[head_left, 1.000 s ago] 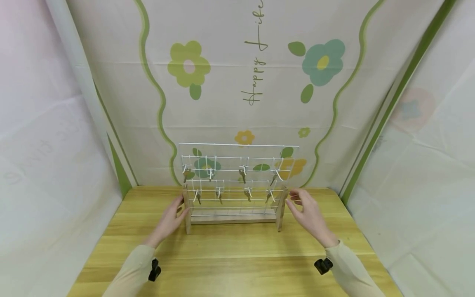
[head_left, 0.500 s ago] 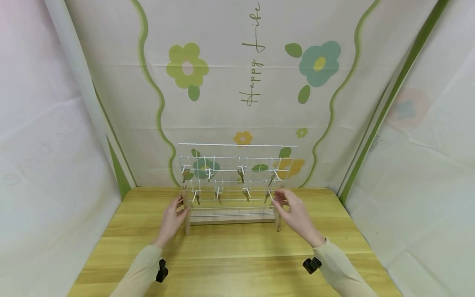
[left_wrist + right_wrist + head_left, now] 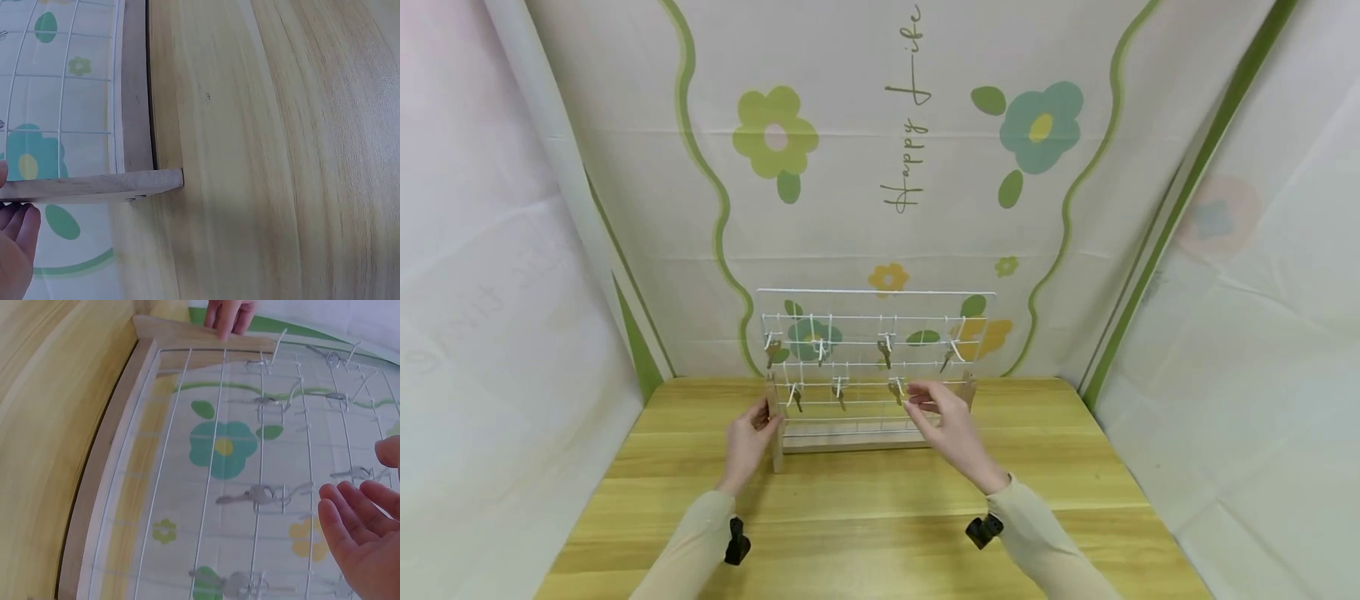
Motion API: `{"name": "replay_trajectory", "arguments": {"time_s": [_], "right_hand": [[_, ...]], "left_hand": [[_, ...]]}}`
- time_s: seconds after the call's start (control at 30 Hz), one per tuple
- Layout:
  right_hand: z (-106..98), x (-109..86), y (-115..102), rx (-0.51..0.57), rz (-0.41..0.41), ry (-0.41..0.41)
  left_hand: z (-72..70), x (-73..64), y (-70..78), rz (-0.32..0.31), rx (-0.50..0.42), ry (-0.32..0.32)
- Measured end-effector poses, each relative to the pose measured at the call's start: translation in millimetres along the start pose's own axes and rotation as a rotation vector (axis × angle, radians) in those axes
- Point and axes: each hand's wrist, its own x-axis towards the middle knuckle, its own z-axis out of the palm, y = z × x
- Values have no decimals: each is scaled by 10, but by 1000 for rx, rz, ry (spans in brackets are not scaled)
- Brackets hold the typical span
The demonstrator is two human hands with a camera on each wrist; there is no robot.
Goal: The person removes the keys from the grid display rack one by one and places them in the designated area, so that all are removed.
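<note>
A white wire grid rack (image 3: 876, 292) stands upright on a wooden base (image 3: 850, 442), with two rows of hooks bearing several keys. My left hand (image 3: 748, 442) holds the rack's left wooden upright (image 3: 777, 454), thumb in front and fingers behind; in the left wrist view the fingers (image 3: 28, 231) lie against that side board (image 3: 94, 187). My right hand (image 3: 951, 429) is before the lower row, fingers and thumb apart, fingertips close to a key (image 3: 896, 393). It hides the lower right hook. In the right wrist view this hand (image 3: 365, 531) is beside a hanging key (image 3: 250, 497).
The rack is near the back of a wood-grain table (image 3: 850, 533). A pale cloth with printed flowers (image 3: 775, 133) hangs behind it, and white cloth walls (image 3: 1262, 333) rise on both sides. Black wrist cameras (image 3: 983, 530) sit on both sleeves.
My right hand has moved left from beside the rack's right upright to in front of the lower hooks. My left hand has stayed on the left upright.
</note>
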Motion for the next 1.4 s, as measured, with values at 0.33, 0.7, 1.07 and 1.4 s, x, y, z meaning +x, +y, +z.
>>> {"name": "replay_trajectory", "arguments": {"time_s": [0.33,0.7,1.07,1.4], "right_hand": [[321,160,-159,120,40,-14],[648,366,-299,191,59,-26],[911,600,-418,243,48,-93],[1167,736,-499,316,104,-108]], "left_hand": [[64,-9,-24,-62,26,46],[76,-18,-69,-100,20,16],[46,-8,-80,-85,16,12],[28,14,-100,-74,47,9]]}}
